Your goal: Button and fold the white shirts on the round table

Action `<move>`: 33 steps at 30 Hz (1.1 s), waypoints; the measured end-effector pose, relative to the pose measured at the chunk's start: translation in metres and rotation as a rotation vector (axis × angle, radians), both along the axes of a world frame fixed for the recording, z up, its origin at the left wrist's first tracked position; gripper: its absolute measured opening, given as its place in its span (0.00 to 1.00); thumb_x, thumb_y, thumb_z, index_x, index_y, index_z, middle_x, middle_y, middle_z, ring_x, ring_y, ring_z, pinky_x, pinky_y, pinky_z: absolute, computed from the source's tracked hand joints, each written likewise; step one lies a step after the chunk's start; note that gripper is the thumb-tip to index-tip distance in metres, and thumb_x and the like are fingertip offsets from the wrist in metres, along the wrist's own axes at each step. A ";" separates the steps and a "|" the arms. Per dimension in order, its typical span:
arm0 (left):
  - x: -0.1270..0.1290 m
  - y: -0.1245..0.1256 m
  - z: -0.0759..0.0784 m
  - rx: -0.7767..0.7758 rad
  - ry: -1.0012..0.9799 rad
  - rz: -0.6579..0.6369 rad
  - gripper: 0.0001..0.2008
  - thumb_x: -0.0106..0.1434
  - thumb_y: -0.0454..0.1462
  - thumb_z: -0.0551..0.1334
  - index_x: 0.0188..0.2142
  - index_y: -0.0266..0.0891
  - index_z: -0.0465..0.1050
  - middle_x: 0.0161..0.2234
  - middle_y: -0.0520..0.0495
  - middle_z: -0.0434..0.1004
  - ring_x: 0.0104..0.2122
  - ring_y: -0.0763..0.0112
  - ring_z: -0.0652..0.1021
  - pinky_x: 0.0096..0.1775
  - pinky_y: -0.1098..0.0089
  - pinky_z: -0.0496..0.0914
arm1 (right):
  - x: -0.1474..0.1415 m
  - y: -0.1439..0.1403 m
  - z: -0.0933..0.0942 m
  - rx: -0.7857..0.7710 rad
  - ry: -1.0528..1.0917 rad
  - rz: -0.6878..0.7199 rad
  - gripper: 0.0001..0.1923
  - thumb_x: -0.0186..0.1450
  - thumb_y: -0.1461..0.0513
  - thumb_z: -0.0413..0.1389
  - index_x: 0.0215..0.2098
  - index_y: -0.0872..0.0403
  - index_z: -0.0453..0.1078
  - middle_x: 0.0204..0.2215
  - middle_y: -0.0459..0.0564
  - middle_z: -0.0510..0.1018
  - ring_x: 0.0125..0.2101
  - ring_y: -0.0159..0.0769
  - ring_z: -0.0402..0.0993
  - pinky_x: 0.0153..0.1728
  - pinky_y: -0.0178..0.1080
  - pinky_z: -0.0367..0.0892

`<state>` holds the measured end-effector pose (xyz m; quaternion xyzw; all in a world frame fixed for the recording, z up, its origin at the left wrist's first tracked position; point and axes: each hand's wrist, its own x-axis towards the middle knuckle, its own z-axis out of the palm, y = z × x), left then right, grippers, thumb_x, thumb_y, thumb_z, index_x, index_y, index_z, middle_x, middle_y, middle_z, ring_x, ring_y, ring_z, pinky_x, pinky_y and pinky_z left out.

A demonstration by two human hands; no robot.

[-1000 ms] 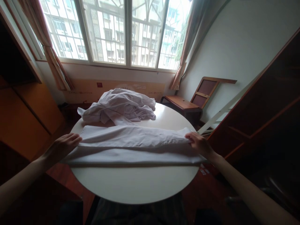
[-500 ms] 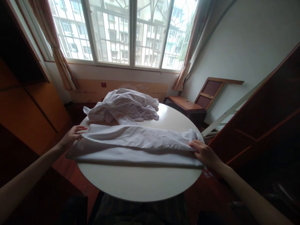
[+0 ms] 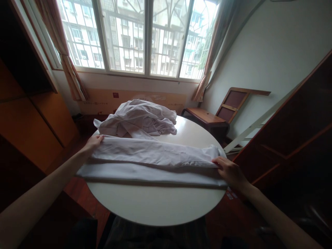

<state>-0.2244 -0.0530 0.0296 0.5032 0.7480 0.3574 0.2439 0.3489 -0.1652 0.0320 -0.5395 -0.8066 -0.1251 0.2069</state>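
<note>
A white garment [image 3: 150, 155], folded into a long strip with a slit-like line near its middle, lies across the round white table [image 3: 155, 207]. At its far left corner, my left hand [image 3: 93, 143] is closed, pinching the edge of the cloth. My right hand [image 3: 230, 171] grips the garment's right end, thumb and fingers together on the upper layer's near edge. The lower layer shows as a smooth band along the front, and its left end overhangs the table. Behind the strip sits a crumpled heap of white clothes [image 3: 140, 117].
A wooden chair [image 3: 207, 116] stands behind the table on the right, with a wooden panel [image 3: 232, 103] against the wall. A dark red wooden board [image 3: 290, 135] slants at the right. Orange cabinets [image 3: 41, 128] are at the left, and a barred window [image 3: 124, 41] is behind.
My left hand has moved right and slightly up and has taken hold of the garment's far left corner, straightening the upper layer. My right hand keeps its grip.
</note>
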 end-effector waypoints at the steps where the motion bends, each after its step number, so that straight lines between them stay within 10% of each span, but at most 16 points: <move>1: 0.001 0.003 0.000 -0.013 -0.005 0.004 0.20 0.59 0.43 0.50 0.38 0.27 0.70 0.25 0.46 0.72 0.24 0.71 0.70 0.26 0.74 0.63 | -0.001 -0.001 0.000 0.017 0.010 -0.011 0.12 0.53 0.70 0.47 0.31 0.52 0.68 0.30 0.48 0.75 0.31 0.37 0.73 0.32 0.35 0.67; 9: -0.001 0.001 0.006 -0.099 0.366 0.007 0.20 0.58 0.45 0.53 0.39 0.29 0.70 0.39 0.36 0.74 0.39 0.59 0.72 0.36 0.71 0.63 | 0.012 -0.014 0.007 -0.223 0.223 0.079 0.14 0.55 0.65 0.49 0.39 0.52 0.69 0.38 0.48 0.76 0.40 0.38 0.72 0.41 0.37 0.66; 15: -0.014 -0.006 0.001 -0.202 0.490 -0.004 0.23 0.59 0.49 0.49 0.38 0.33 0.70 0.36 0.39 0.75 0.36 0.60 0.74 0.32 0.72 0.65 | 0.037 -0.017 0.026 -0.230 0.621 -0.313 0.16 0.59 0.53 0.46 0.33 0.53 0.70 0.28 0.50 0.77 0.30 0.38 0.74 0.33 0.37 0.67; 20: -0.004 -0.021 -0.005 -0.221 0.637 0.023 0.24 0.61 0.49 0.43 0.43 0.35 0.67 0.39 0.35 0.74 0.37 0.55 0.75 0.31 0.68 0.66 | 0.024 -0.013 0.011 -0.487 0.468 -0.419 0.18 0.55 0.48 0.51 0.24 0.54 0.69 0.19 0.48 0.74 0.23 0.37 0.70 0.24 0.35 0.62; 26: -0.008 -0.038 -0.014 -0.176 0.616 0.053 0.23 0.61 0.48 0.42 0.42 0.35 0.66 0.36 0.36 0.75 0.35 0.55 0.75 0.30 0.68 0.65 | 0.022 0.006 -0.001 -0.477 0.381 -0.431 0.12 0.53 0.54 0.54 0.21 0.55 0.67 0.20 0.47 0.73 0.24 0.34 0.68 0.25 0.33 0.58; 33: -0.025 -0.038 -0.010 -0.175 0.507 0.002 0.23 0.58 0.51 0.47 0.35 0.37 0.70 0.30 0.42 0.75 0.31 0.61 0.74 0.27 0.71 0.64 | 0.028 0.056 0.022 -0.646 0.799 -0.493 0.21 0.57 0.48 0.50 0.25 0.58 0.68 0.20 0.50 0.71 0.22 0.32 0.66 0.23 0.34 0.60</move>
